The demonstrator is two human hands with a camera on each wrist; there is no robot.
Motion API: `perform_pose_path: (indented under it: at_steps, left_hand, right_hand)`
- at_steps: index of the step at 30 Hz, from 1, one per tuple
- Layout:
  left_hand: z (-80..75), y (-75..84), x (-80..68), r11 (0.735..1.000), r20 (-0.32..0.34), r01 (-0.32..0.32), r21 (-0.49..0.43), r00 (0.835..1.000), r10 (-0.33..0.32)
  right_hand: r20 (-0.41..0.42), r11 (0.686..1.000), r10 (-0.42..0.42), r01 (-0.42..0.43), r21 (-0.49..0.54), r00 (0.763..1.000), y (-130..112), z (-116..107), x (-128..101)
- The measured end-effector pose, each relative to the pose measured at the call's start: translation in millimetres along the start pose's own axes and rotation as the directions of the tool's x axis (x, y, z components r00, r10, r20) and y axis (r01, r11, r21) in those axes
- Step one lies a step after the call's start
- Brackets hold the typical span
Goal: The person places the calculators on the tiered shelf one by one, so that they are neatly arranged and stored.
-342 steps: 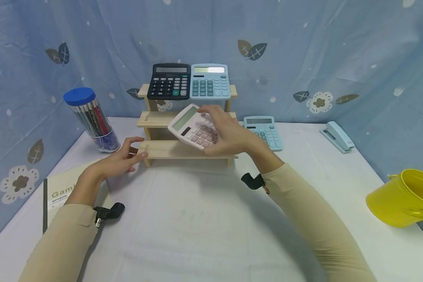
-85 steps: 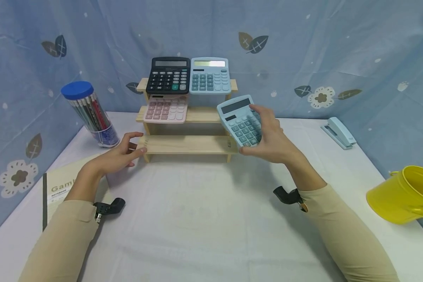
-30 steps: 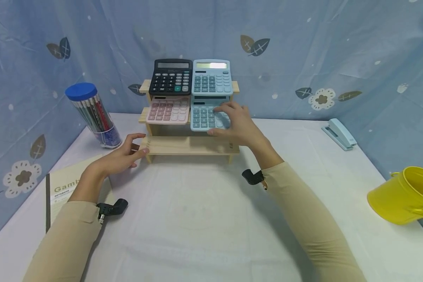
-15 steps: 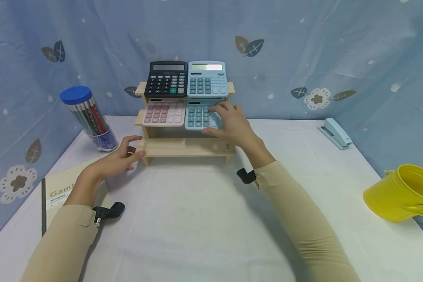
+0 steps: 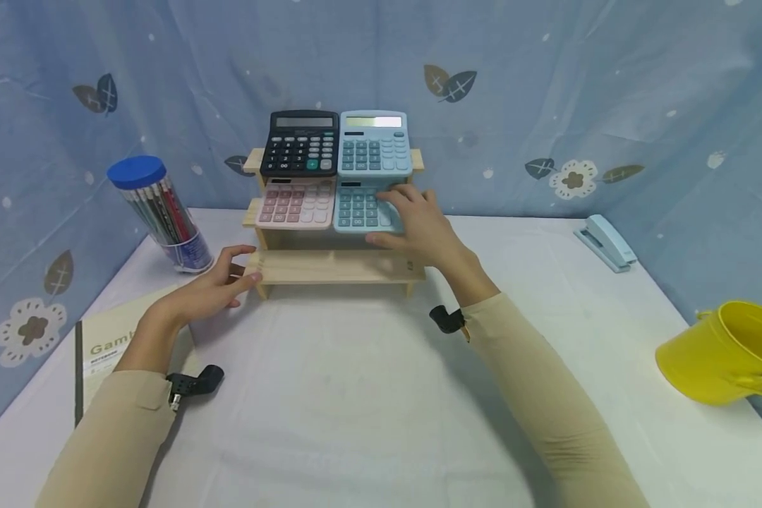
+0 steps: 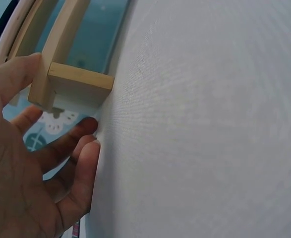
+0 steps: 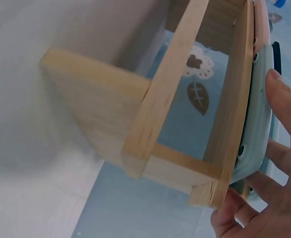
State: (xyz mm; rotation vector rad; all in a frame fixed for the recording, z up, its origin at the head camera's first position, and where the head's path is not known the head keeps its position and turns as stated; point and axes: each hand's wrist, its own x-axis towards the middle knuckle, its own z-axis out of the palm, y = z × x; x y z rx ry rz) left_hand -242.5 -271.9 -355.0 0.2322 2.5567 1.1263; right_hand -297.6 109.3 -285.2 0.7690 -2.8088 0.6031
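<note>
A three-tier wooden display rack [image 5: 336,267] stands at the back of the table. My left hand [image 5: 206,289] grips the left end of its bottom tier, thumb in front. On the middle tier, my right hand [image 5: 422,226] holds a light-blue calculator [image 5: 358,208] by its right side, covering some keys. To that calculator's left lies a pink calculator [image 5: 295,204]. The top tier carries a black calculator [image 5: 300,143] and another light-blue calculator [image 5: 375,143]. From the right wrist, the held calculator [image 7: 259,114] lies against the tier's wooden edge.
Left of the rack leans a blue-lidded tub of pencils [image 5: 161,212]. A notebook [image 5: 104,346] lies under my left forearm. On the right are a light-blue stapler [image 5: 605,243] and a yellow bucket [image 5: 717,353]. Patterned blue cloth [image 5: 546,85] surrounds the table.
Earlier, my right hand carried the pink calculator; it now lies on the middle tier. The light-blue one has moved from the table onto that tier. My left hand has stayed at the rack.
</note>
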Motion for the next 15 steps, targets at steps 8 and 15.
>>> perform_pose_path:
  at_steps: [8, 15]
  left_hand:
    - [-2.5, 3.4, -5.6, 0.997, -0.014, 0.001, 0.082, 1.0, 0.0]
    - [-4.2, 12.4, -11.4, 0.975, -0.037, -0.055, 0.214, 0.997, 0.065]
  right_hand:
    - [-0.026, 0.996, -0.077, 0.078, 0.048, 0.997, 4, -3, -7]
    - [-0.005, 0.993, -0.104, 0.104, 0.063, 0.995, 5, -9, -18]
